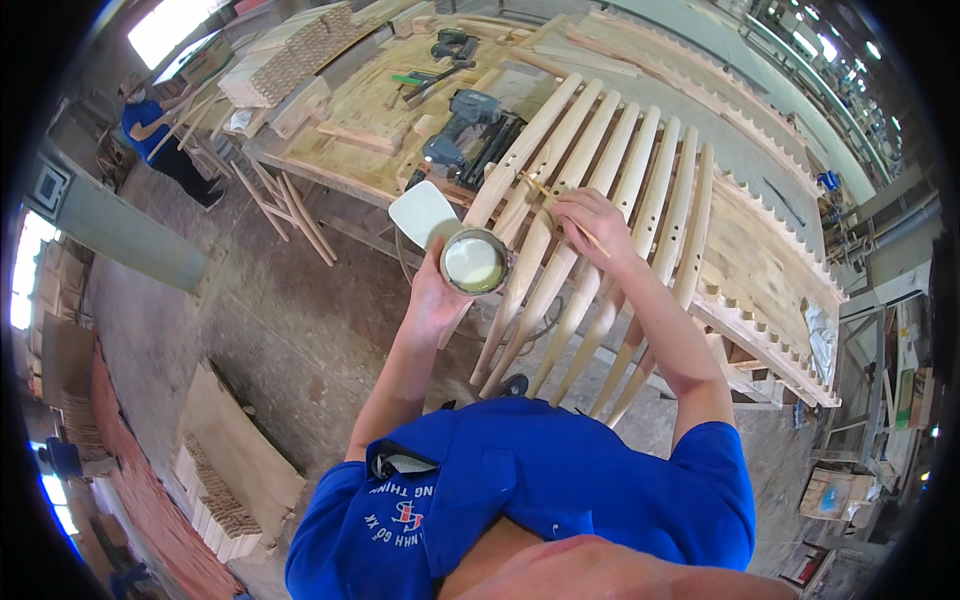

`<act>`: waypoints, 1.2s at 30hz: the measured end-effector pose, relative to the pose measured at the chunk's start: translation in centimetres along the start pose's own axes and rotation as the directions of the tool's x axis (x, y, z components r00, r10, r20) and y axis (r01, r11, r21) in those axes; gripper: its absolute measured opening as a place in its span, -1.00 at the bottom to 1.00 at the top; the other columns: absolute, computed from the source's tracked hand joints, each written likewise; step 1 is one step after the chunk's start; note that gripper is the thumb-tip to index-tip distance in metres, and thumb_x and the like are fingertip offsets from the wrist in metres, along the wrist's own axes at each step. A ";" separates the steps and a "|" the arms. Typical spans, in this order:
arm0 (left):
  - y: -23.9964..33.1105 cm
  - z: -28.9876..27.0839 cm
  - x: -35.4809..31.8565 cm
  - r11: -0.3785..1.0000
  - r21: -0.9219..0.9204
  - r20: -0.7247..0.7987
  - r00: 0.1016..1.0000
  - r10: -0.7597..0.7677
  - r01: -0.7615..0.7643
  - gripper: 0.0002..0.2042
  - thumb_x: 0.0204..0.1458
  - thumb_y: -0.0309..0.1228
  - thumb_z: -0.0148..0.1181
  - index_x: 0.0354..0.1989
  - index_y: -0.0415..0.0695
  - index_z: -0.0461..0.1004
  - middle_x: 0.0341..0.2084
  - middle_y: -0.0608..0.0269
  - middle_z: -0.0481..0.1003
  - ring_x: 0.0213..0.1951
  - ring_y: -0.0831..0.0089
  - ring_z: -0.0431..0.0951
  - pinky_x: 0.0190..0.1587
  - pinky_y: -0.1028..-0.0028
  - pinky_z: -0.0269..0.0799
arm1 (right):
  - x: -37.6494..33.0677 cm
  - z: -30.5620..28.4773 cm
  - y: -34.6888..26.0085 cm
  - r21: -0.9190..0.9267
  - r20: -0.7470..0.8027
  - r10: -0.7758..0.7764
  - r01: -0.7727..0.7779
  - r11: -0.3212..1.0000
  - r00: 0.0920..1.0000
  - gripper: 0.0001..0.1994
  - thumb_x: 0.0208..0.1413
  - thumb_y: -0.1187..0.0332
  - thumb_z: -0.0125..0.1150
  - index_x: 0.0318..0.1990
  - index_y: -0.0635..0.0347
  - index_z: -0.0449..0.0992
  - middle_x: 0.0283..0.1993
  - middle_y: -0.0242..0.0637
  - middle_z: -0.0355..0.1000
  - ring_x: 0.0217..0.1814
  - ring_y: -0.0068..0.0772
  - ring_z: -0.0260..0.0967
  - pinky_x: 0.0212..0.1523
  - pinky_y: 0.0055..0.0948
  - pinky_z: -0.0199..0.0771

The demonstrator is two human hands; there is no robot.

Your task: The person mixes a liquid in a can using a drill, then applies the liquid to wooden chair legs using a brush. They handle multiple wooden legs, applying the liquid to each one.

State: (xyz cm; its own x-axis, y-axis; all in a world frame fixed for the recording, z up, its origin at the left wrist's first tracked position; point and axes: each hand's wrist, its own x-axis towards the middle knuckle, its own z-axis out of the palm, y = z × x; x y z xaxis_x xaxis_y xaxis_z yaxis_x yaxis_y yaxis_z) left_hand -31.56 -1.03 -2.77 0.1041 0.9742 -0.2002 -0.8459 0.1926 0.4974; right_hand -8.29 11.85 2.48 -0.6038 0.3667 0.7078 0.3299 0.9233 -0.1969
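My left hand (pixel 433 290) is closed round a small round cup (pixel 476 262) of pale, creamy liquid that looks like glue. A white rounded flat piece (pixel 421 212) sits beside the cup's rim; whether it is joined to the cup I cannot tell. Pinched in my right hand (pixel 594 224) is a thin wooden stick (pixel 537 184), its far tip over the row of wooden legs (pixel 690 205). Several of these pale tapered legs lie side by side, their narrow ends toward me, with small dark drilled holes across their upper parts. The stick's tip seems to be by one hole, contact unclear.
Left of the legs, a blue-grey nail gun (pixel 462 128) lies on the plywood-topped bench (pixel 350 90). Notched wooden rails (pixel 770 235) run along the right. Stacked wood (pixel 285 55) stands far left, near another person (pixel 165 135) in blue. Boards (pixel 235 440) rest on the floor.
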 end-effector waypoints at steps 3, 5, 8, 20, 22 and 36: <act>0.0 0.1 -0.2 1.000 0.002 -0.007 1.000 -0.001 0.001 -0.49 0.23 -0.01 -0.46 0.16 -0.07 0.20 0.09 0.12 0.31 0.10 0.10 0.34 0.05 -0.19 0.23 | -0.2 0.0 0.4 -0.042 0.047 -0.026 0.028 0.999 0.999 -0.75 -0.21 0.57 0.21 -0.29 0.14 0.53 -0.21 -0.29 0.47 -0.10 -0.20 0.39 -0.14 -0.33 0.46; 0.1 0.2 -0.3 1.000 0.012 0.010 1.000 -0.006 0.006 -0.49 0.23 -0.01 -0.46 0.16 -0.07 0.20 0.09 0.12 0.31 0.10 0.10 0.33 0.05 -0.19 0.23 | -0.3 0.0 0.6 -0.042 0.068 -0.026 0.029 0.999 0.997 -0.75 -0.22 0.56 0.21 -0.29 0.12 0.53 -0.20 -0.30 0.47 -0.07 -0.21 0.37 -0.11 -0.33 0.45; 0.1 0.3 -0.3 1.000 0.029 0.053 0.999 -0.012 0.010 -0.49 0.23 -0.01 -0.46 0.16 -0.06 0.21 0.09 0.13 0.31 0.11 0.10 0.33 0.05 -0.20 0.23 | -0.4 -0.1 0.9 -0.057 0.093 -0.021 0.026 0.998 0.995 -0.76 -0.21 0.54 0.21 -0.30 0.10 0.53 -0.20 -0.32 0.47 -0.05 -0.21 0.36 -0.09 -0.32 0.43; 0.2 0.5 -0.5 0.998 0.066 0.119 0.993 -0.008 0.000 -0.50 0.23 -0.02 -0.47 0.16 -0.05 0.20 0.09 0.13 0.31 0.10 0.09 0.33 0.05 -0.22 0.21 | -0.7 -1.4 1.4 -0.123 0.079 -0.014 0.024 0.992 0.997 -0.78 -0.24 0.52 0.21 -0.33 0.07 0.52 -0.23 -0.34 0.47 -0.07 -0.23 0.36 -0.09 -0.34 0.44; 0.2 0.5 -0.5 0.999 0.031 0.138 0.990 -0.015 0.011 -0.50 0.23 -0.02 -0.47 0.16 -0.05 0.20 0.09 0.14 0.31 0.10 0.09 0.34 0.04 -0.21 0.22 | -0.5 -1.5 1.4 -0.111 0.067 -0.026 0.033 0.993 0.997 -0.79 -0.23 0.52 0.20 -0.34 0.08 0.52 -0.25 -0.33 0.46 -0.10 -0.23 0.37 -0.10 -0.33 0.44; 0.0 1.1 -0.8 0.980 -0.187 0.270 0.963 -0.008 0.061 -0.43 0.24 -0.02 -0.59 0.14 -0.20 0.18 0.03 -0.11 0.33 0.06 -0.03 0.37 -0.04 0.00 0.38 | 1.5 -1.6 3.5 0.236 0.115 0.361 -0.378 0.895 0.925 -0.84 0.05 0.34 0.09 -0.29 0.21 0.50 -0.34 -0.18 0.45 -0.30 -0.22 0.42 -0.24 -0.37 0.41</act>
State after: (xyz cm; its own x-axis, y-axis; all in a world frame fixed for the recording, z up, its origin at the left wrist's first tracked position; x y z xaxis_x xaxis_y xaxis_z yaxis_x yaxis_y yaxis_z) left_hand -31.08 -1.65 -1.72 0.2486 0.9681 0.0310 -0.9208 0.2263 0.3178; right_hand -6.87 15.48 3.89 -0.5233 0.6857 0.5060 0.3527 0.7148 -0.6039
